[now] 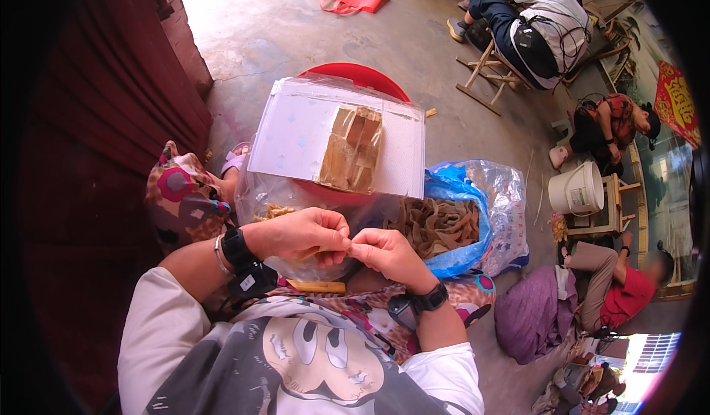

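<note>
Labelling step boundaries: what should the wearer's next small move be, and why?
Probably a gentle twist where the left hand and right hand meet, without letting go: both look pinched, tip to tip, and a tan strip shows under the left one. What lies between the tips is too small to tell.

Left forearm (194,273) slants in from the lower left, right forearm (441,331) comes up from the lower right. Left hand (316,230) is kinda curled, thumb against fingers. Right hand (393,256) is pinching too, and the 2 sets of fingertips (358,251) pretty much meet.
</note>
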`<action>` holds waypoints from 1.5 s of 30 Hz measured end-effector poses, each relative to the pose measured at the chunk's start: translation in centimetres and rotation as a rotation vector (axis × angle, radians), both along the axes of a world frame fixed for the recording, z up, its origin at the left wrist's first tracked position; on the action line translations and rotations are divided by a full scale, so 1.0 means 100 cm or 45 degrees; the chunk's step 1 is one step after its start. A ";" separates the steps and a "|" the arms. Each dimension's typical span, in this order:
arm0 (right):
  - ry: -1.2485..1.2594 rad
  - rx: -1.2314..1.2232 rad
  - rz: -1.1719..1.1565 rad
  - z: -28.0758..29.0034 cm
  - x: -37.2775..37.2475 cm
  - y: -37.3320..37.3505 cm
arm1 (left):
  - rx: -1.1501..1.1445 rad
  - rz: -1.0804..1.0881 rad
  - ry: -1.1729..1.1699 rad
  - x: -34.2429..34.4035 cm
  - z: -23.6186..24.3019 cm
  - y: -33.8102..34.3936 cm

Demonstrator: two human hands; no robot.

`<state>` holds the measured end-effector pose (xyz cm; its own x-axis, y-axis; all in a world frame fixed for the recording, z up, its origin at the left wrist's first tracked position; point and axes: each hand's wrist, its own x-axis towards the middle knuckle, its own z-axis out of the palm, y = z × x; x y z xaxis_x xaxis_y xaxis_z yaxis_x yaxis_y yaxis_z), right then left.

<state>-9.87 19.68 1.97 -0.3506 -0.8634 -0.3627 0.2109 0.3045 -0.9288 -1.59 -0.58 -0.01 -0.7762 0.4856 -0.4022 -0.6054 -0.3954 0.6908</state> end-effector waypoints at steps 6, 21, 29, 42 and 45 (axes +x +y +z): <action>-0.077 -0.058 -0.129 0.000 -0.009 0.005 | 0.062 0.147 0.019 -0.004 0.007 -0.010; 1.329 -0.302 -0.423 0.000 -0.043 -0.030 | -1.960 0.608 1.638 -0.026 0.028 -0.026; 1.929 -0.266 -0.545 -0.005 -0.052 -0.047 | -2.253 0.702 1.716 -0.040 0.024 -0.023; -0.373 -0.331 -0.478 -0.008 -0.041 -0.002 | -0.227 0.654 0.436 -0.014 0.027 -0.040; -0.485 -0.214 -0.322 -0.018 -0.038 0.003 | 0.058 0.625 0.285 -0.009 0.021 -0.036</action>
